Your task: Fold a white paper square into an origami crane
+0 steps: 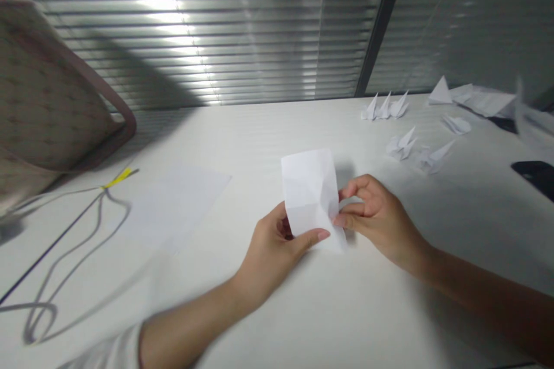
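Observation:
A creased sheet of white paper [308,179] is held up above the white table, between both hands. My left hand [277,251] grips its lower left part, thumb across the front and fingers behind. On the right edge, my right hand [374,216] pinches the paper between thumb and fingers. Fold lines cross near the middle of the sheet. What the left fingers do behind the paper is hidden.
Several folded paper figures [384,108] stand at the back right, near loose papers [485,99] and a black object [534,176]. A flat white sheet [177,202] lies left, beside grey cables [97,230] with a yellow tie [118,177]. A bag [52,92] stands far left.

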Demonstrator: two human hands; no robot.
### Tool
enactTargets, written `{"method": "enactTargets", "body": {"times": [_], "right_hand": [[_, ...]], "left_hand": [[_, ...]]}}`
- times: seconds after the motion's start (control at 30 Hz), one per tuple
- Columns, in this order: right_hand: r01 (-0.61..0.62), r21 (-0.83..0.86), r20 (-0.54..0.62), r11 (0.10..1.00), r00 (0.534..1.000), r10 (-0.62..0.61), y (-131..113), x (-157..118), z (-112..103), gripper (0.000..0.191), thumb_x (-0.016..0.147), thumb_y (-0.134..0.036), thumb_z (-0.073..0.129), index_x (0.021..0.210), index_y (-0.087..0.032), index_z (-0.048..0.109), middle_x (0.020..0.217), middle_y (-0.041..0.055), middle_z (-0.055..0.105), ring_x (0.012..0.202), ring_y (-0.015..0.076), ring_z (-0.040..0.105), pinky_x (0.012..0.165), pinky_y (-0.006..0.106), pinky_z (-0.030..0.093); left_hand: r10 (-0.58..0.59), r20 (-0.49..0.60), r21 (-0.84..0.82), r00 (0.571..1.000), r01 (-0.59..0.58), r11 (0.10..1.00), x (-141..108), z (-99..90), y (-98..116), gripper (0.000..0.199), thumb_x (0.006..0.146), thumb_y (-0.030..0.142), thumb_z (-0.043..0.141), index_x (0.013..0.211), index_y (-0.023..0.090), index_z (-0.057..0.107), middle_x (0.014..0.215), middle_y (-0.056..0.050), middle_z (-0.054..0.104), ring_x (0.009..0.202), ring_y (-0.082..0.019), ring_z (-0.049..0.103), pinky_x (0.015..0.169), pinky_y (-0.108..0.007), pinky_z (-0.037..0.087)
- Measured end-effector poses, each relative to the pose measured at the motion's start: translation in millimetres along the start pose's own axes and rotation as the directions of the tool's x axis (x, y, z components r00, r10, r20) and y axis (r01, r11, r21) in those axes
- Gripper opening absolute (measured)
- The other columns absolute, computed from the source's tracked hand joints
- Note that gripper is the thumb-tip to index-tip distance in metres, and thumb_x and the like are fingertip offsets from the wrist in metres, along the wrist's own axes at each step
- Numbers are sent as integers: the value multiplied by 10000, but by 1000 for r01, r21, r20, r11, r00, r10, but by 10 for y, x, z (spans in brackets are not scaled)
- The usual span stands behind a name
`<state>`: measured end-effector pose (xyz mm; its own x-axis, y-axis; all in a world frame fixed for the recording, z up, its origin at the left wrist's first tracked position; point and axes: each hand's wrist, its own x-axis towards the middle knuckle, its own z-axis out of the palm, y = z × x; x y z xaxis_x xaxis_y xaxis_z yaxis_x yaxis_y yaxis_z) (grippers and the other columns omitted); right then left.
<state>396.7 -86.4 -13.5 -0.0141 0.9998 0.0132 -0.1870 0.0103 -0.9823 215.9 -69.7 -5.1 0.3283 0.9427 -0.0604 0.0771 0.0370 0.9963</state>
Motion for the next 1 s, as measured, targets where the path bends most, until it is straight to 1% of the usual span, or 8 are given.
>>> {"method": "enactTargets", "body": {"times": [0.23, 0.37, 0.63, 0.73, 0.8, 0.87, 0.9, 1.0], "right_hand": [[254, -402, -8, 880, 960, -281, 24, -84, 65, 193, 740, -276, 745, 926, -241, 708, 984, 39, 736, 869, 203, 699, 804, 354, 592], [444, -523, 64, 728, 872, -486, 5, -71, 74, 180, 769, -181, 716, 935, -250, 721, 1039, 42, 720, 952, 200, 679, 880, 360, 567], [598, -530, 183, 601, 773, -608, -72, -81, 70, 255, 777, -147, 708, 1005, -260, 713, 1083, 55, 682, 955, 187, 674, 819, 313, 589], [631, -543, 208, 554, 741, -639, -135, -58, 10, 242, 782, -129, 696, 987, -257, 719, 1088, 58, 675, 855, 161, 688, 741, 279, 597], [656, -560, 232, 506, 711, -664, -179, -38, -48, 246, 786, -109, 682, 979, -256, 721, 1079, 58, 679, 773, 140, 689, 705, 266, 596], [670, -588, 255, 453, 685, -683, -208, -26, -102, 250, 791, -106, 670, 978, -263, 721, 1060, 51, 688, 727, 130, 687, 692, 263, 596], [674, -601, 269, 429, 676, -686, -212, -25, -122, 248, 796, -112, 665, 979, -269, 719, 1052, 46, 693, 726, 130, 687, 698, 262, 596], [691, -620, 335, 371, 661, -672, -186, -41, -144, 221, 817, -129, 650, 972, -273, 715, 1007, 34, 705, 775, 132, 687, 711, 245, 587]], "left_hand": [[78, -168, 170, 983, -49, 984, -42, 58, 18, 306, 689, 367, 777, 875, 160, 652, 817, -45, 733, 718, -230, 672, 588, -301, 531], [122, -75, 177, 990, -107, 978, -74, 103, 8, 194, 747, 313, 734, 870, 181, 663, 831, -28, 731, 753, -233, 682, 638, -318, 558], [205, -35, 116, 978, -199, 973, -99, 146, 1, 237, 714, 272, 764, 889, 194, 626, 879, -28, 712, 808, -224, 673, 707, -334, 579], [198, 60, 44, 978, -201, 979, -58, 90, 8, 384, 735, 318, 750, 1063, 208, 585, 1021, -70, 689, 938, -250, 664, 764, -369, 579], [277, -28, 81, 960, -274, 958, -10, 1, 4, 587, 749, 357, 738, 1256, 240, 466, 1192, -108, 609, 1092, -270, 603, 842, -413, 550], [450, -178, 282, 875, -393, 875, 37, -116, 9, 809, 719, 370, 767, 1383, 283, 313, 1330, -131, 482, 1225, -290, 496, 931, -460, 486], [586, -199, 435, 786, -464, 771, 52, -172, 20, 900, 675, 370, 803, 1407, 295, 285, 1357, -135, 436, 1254, -303, 449, 964, -476, 449], [811, 70, 778, 581, -540, 320, 38, -279, 80, 625, 684, 289, 810, 1245, 317, 535, 1409, -99, 374, 1265, -327, 396, 1016, -487, 362]]}}
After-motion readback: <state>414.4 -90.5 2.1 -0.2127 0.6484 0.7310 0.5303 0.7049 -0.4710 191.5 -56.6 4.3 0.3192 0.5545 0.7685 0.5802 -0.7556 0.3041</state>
